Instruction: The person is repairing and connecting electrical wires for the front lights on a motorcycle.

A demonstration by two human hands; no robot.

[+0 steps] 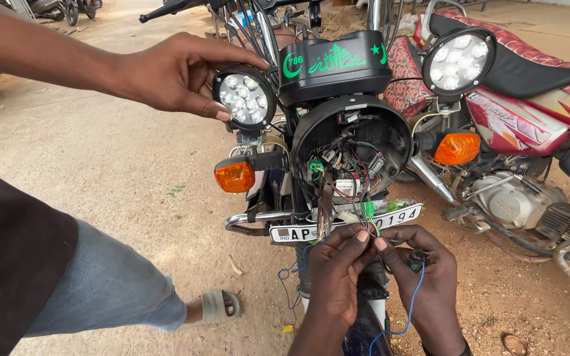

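A person's two hands work at the front of a motorcycle point(338, 165) whose headlamp shell point(351, 148) gapes open, wires point(348, 178) spilling out. The left hand point(334, 277) and right hand point(423, 283) meet fingertip to fingertip, pinching thin wires just below the number plate point(298, 232); the right also clasps a small dark part with a blue wire point(411, 310) trailing down. A co-worker's hand point(173, 72) cups the left spotlight point(245, 97).

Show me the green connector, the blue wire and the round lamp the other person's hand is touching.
green connector point(367, 209), head view, middle of its plastic body.
blue wire point(414, 304), head view, its stretch below the right hand.
round lamp point(245, 96), head view, centre of its lens.
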